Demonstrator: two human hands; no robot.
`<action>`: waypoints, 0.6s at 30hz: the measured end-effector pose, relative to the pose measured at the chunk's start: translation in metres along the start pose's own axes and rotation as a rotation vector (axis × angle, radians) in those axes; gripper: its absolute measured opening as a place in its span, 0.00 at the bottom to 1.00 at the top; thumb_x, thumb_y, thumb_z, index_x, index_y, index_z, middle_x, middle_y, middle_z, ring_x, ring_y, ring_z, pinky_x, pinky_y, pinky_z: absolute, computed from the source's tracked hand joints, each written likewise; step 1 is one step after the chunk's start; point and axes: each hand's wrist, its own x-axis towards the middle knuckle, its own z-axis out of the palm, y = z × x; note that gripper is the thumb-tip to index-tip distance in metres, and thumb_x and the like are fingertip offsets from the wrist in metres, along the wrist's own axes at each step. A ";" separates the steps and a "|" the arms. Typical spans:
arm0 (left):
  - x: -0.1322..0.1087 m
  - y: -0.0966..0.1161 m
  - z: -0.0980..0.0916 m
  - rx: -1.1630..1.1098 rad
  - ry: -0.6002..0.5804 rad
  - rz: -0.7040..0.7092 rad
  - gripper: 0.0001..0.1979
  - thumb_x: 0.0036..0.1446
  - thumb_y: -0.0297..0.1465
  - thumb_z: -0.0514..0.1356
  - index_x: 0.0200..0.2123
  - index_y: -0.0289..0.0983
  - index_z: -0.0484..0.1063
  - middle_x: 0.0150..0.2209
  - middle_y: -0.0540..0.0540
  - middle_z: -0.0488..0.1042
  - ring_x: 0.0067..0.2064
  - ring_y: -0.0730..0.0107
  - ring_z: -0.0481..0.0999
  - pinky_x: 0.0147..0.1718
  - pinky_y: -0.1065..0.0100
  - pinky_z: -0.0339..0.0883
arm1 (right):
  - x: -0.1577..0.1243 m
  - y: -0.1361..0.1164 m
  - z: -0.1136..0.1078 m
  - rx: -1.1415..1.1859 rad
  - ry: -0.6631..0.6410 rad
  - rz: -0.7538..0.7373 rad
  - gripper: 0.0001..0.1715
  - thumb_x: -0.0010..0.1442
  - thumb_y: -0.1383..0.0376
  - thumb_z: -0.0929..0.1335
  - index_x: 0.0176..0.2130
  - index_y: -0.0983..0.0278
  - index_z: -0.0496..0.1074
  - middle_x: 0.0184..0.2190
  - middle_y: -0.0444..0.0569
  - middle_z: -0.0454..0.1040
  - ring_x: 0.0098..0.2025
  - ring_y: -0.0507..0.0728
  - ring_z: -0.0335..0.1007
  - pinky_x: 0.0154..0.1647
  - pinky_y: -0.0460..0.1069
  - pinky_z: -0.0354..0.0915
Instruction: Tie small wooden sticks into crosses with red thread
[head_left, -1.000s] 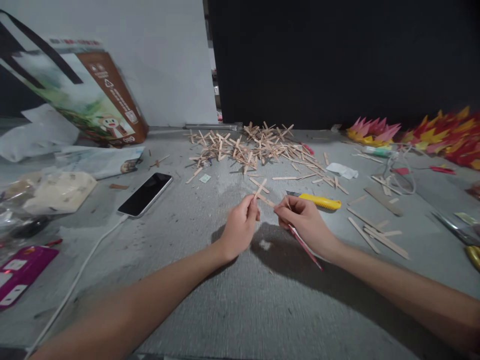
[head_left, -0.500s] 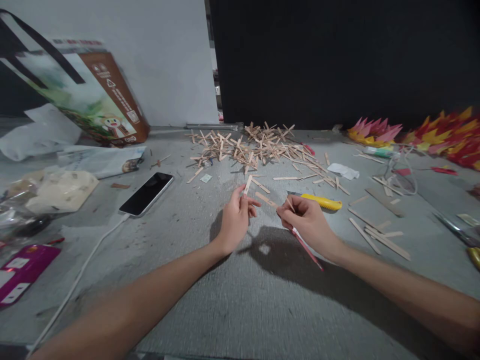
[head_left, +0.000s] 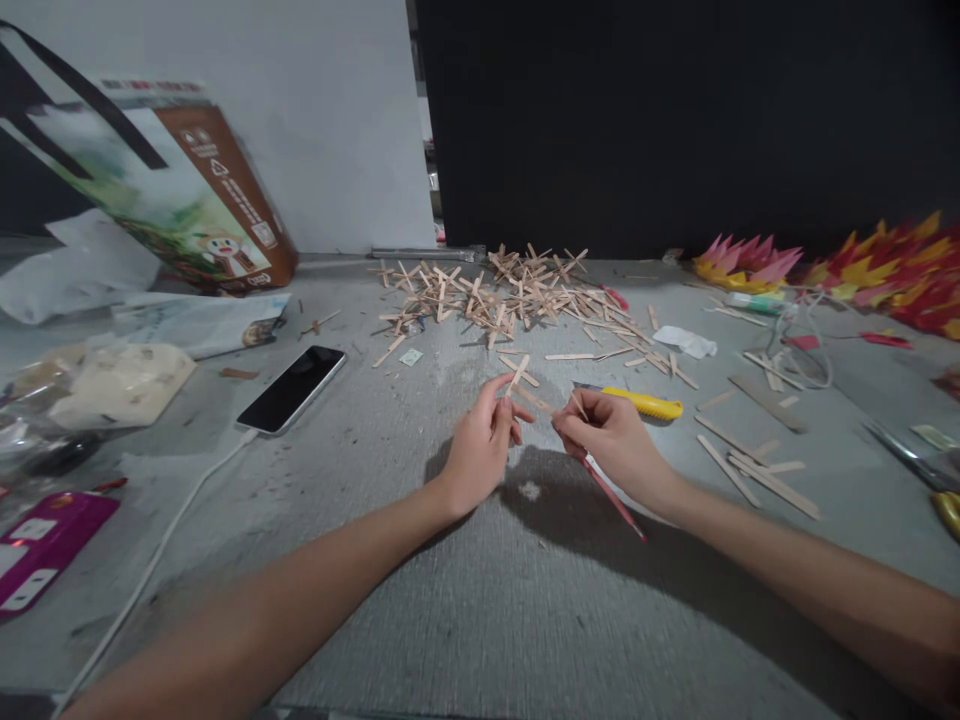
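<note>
My left hand (head_left: pixel 484 440) is closed on a wooden craft stick (head_left: pixel 519 372), gripped between thumb and forefinger and pointing up and away. Facing it, my right hand (head_left: pixel 611 440) is pinched, with a thin wooden piece (head_left: pixel 579 404) sticking up from its fingers. Another craft stick (head_left: pixel 534 398) runs from those fingertips toward my left hand; whether it is held or lies on the table I cannot tell. Under my right hand is a red pencil-like rod (head_left: pixel 616 498). A yellow utility knife (head_left: pixel 643 403) rests just beyond that hand.
Behind the hands lies a heap of crossed sticks (head_left: pixel 517 290). Loose sticks (head_left: pixel 772 483) and scissors (head_left: pixel 911 455) are on the right. A phone (head_left: pixel 292 388) with a white cable (head_left: pixel 161 550) lies left, near a shopping bag (head_left: pixel 217 200). Folded paper pieces (head_left: pixel 750 262) stand far right.
My left hand has moved right with its craft stick, closer to my right hand. My right hand has stayed almost in place.
</note>
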 end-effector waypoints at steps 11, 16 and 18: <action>-0.005 0.007 -0.003 0.170 -0.145 0.117 0.22 0.77 0.39 0.47 0.67 0.39 0.67 0.39 0.45 0.80 0.34 0.69 0.75 0.41 0.66 0.69 | 0.005 0.000 -0.002 -0.058 -0.029 -0.031 0.20 0.58 0.58 0.73 0.24 0.59 0.61 0.17 0.38 0.63 0.21 0.49 0.55 0.26 0.49 0.50; -0.005 0.004 -0.003 0.169 -0.190 0.147 0.22 0.77 0.37 0.46 0.67 0.41 0.67 0.39 0.45 0.80 0.35 0.69 0.75 0.41 0.65 0.69 | 0.004 0.002 -0.002 -0.037 -0.036 -0.043 0.19 0.59 0.59 0.71 0.24 0.59 0.61 0.18 0.37 0.63 0.21 0.49 0.56 0.26 0.49 0.52; -0.006 0.003 -0.002 0.146 -0.197 0.131 0.22 0.77 0.36 0.46 0.67 0.41 0.66 0.39 0.45 0.80 0.34 0.70 0.75 0.40 0.66 0.70 | 0.004 0.001 -0.002 -0.035 -0.047 -0.042 0.18 0.58 0.60 0.72 0.24 0.59 0.61 0.18 0.37 0.62 0.21 0.49 0.55 0.25 0.48 0.52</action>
